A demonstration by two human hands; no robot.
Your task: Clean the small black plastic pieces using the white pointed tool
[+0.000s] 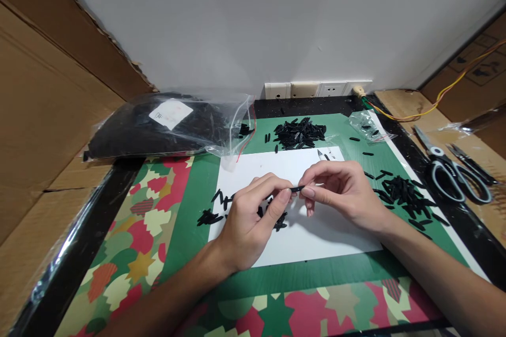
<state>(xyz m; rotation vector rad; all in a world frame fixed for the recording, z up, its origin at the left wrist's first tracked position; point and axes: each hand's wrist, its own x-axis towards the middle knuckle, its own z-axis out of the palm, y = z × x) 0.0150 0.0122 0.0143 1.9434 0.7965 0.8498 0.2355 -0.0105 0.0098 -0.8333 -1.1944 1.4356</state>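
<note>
A small black elongated piece [297, 189] is held level between my two hands, over a white sheet of paper [324, 237]. My left hand [259, 216] pinches its left end between thumb and forefinger. The right end sits in the thumb and fingertips of my right hand [340, 192]. Similar black pieces lie partly hidden beneath and behind my left hand, and a small pile [208, 217] rests at the paper's left edge. A larger heap [300, 133] is beyond the paper, and another pile [407, 195] spreads to the right of my right hand.
A clear zip bag [166, 124] full of black material stands at the back left. Scissors [454, 174] and a pointed tool [470, 163] lie at the right. A small clear bag [367, 125] is at the back right, near wall sockets [304, 89]. Cardboard [51, 63] flanks the left side.
</note>
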